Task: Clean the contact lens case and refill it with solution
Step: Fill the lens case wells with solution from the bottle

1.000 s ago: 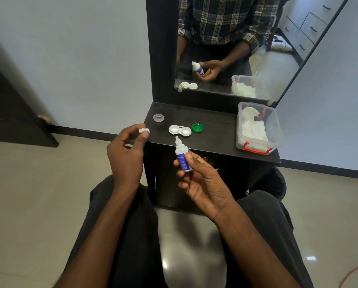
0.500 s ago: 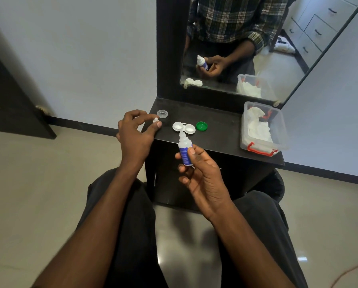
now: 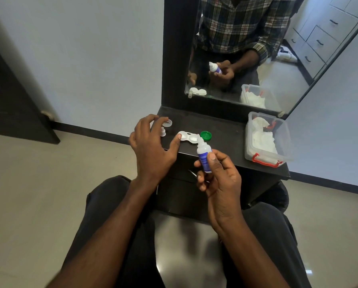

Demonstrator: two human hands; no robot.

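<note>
A white two-well contact lens case (image 3: 189, 137) lies open on the dark shelf (image 3: 225, 134). My right hand (image 3: 217, 175) grips a small white solution bottle (image 3: 203, 152) with a blue label, uncapped, its nozzle tilted over the case's right well. My left hand (image 3: 153, 146) hovers with fingers spread, the thumb touching the case's left well. The bottle's small white cap (image 3: 163, 132) stands on the shelf under the left fingers. A clear case lid (image 3: 167, 123) lies behind it and a green case lid (image 3: 206, 135) lies right of the case.
A clear plastic box (image 3: 266, 140) with red latches and white tissues sits on the shelf's right end. A mirror (image 3: 257, 48) rises behind the shelf. My knees in dark trousers are below, over a tiled floor.
My left hand set the bottle's small white cap down on the shelf and opened, its thumb now on the case. My right hand carried the bottle forward over the case.
</note>
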